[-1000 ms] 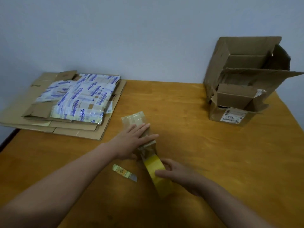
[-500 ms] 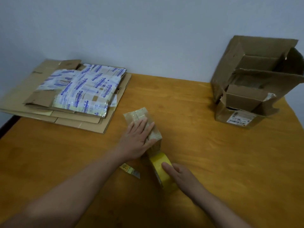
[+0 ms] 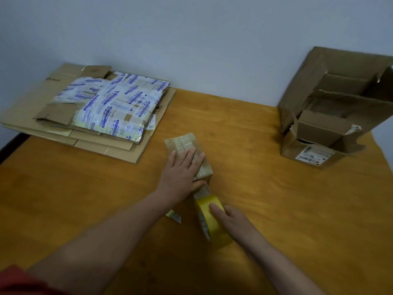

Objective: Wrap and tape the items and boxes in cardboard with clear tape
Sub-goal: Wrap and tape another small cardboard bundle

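Directly beneath left hand, cardboard parcel.
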